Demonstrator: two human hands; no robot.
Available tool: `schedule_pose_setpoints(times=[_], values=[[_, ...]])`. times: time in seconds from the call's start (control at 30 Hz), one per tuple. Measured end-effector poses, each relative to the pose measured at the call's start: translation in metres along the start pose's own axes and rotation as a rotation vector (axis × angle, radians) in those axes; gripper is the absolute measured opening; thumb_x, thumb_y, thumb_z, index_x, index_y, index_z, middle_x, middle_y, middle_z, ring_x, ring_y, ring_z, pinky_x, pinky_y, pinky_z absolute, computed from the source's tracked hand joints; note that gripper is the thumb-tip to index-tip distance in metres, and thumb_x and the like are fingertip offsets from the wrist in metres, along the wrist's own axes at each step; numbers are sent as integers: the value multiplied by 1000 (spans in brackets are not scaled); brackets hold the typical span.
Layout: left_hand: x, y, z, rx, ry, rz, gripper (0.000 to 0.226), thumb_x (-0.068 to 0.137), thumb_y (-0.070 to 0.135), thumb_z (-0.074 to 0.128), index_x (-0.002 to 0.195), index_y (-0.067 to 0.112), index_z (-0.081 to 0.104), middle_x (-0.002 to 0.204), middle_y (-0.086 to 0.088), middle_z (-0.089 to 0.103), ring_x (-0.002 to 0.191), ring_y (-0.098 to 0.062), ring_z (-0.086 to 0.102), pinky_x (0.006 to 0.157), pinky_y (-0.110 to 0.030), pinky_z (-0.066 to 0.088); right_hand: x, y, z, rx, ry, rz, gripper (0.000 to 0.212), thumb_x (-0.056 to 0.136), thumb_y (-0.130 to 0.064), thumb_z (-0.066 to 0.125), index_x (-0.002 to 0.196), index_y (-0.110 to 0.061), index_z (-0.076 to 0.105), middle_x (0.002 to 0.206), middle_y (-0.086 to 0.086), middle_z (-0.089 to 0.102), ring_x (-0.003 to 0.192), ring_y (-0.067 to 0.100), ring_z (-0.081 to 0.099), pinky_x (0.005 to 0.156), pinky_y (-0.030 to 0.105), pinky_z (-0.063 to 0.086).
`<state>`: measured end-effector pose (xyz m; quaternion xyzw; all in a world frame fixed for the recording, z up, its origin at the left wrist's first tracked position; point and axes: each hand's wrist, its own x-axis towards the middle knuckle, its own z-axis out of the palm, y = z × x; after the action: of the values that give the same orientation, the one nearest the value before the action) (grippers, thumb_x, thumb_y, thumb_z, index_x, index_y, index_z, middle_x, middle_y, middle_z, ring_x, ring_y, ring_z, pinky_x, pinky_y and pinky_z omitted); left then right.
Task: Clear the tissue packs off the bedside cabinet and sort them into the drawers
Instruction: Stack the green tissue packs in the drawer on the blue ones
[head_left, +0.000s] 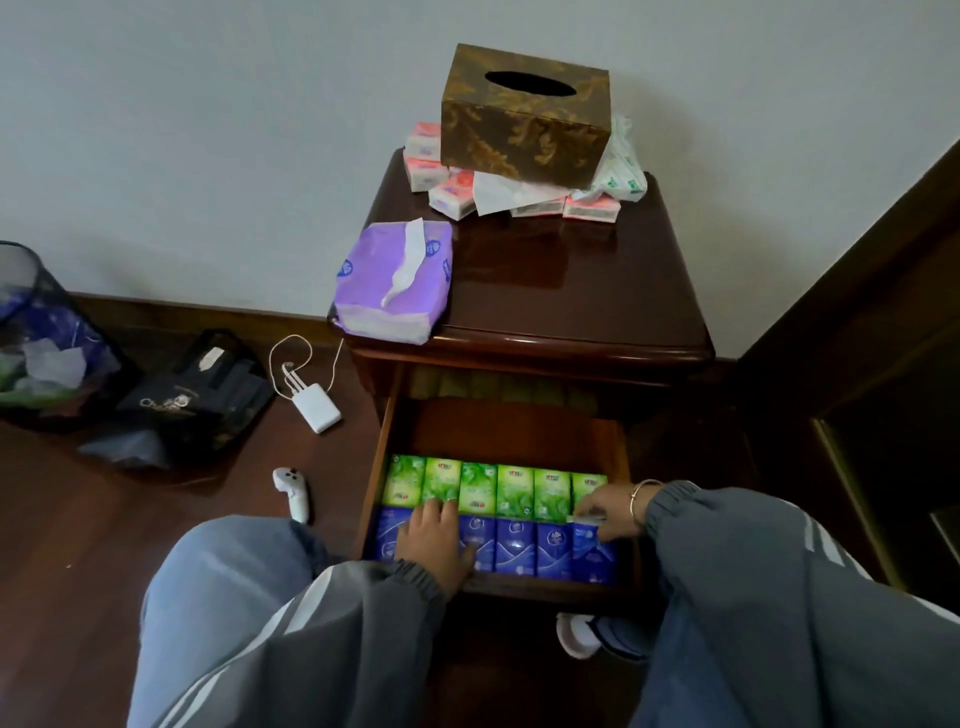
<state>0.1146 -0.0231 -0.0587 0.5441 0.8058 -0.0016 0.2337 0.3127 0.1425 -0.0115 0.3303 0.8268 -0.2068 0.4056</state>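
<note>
Two neat rows already fill the front of the open drawer (519, 431): green tissue packs (498, 491) behind, blue tissue packs (514, 553) in front, all standing on edge and touching side by side. The left hand (436, 543) lies flat across the left end of both rows, fingers straight and spread, pressing on the packs and gripping none. The right hand (608, 512) has its fingers curled round the top of the end blue pack (587, 543), which sits at the right end of the blue row and looks nearly seated. I judge the task roughly half done. On the bedside cabinet (571, 280) a purple soft tissue pack (392, 283) overhangs the front left corner, and at the back a heap of pink tissue packs (452, 195), some green-and-white packs (621, 171) and a loose tissue (501, 192) lie under and around a brown patterned tissue box (524, 117). Those remain to be sorted. The back of this drawer is bare wood, so there is room left; whether other drawers hold anything cannot be seen.
</note>
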Motion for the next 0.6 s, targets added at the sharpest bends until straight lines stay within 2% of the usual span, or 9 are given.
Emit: schedule_pose_setpoints(times=[0.17,0.3,0.4,0.5,0.6], values=[[3,-1,6,-46,-41,-9,58,92,46,46,140,17,32,143,-3,36,134,-23,35,107,-40,34,14,2,7,-100,-68,-39,38,89,-19,55,127,-13,53,129,11,55,116,29,53,93,35,44],[4,-1,8,-62,-60,-11,56,93,45,43,141,18,31,143,-2,35,134,-22,34,107,-41,33,16,9,14,-265,-38,-21,44,88,-24,58,131,-21,52,130,8,49,122,30,47,99,40,38],[3,-2,8,-69,-73,-7,54,95,44,40,141,18,31,142,-2,36,133,-21,34,107,-41,34,21,5,26,-310,-25,-2,43,86,-26,61,127,-15,53,129,11,52,120,31,51,98,40,39],[3,-2,8,-65,-77,-2,54,95,44,38,142,18,30,142,-2,36,133,-21,34,107,-41,34,25,-1,37,-292,48,38,50,88,-15,58,135,-8,42,136,16,41,116,37,52,93,44,47],[3,-2,8,-59,-80,5,53,96,43,36,142,17,30,142,-2,37,132,-21,35,107,-41,34,24,-7,46,-260,174,113,36,92,-5,44,128,-6,47,131,14,46,110,35,58,85,45,51]])
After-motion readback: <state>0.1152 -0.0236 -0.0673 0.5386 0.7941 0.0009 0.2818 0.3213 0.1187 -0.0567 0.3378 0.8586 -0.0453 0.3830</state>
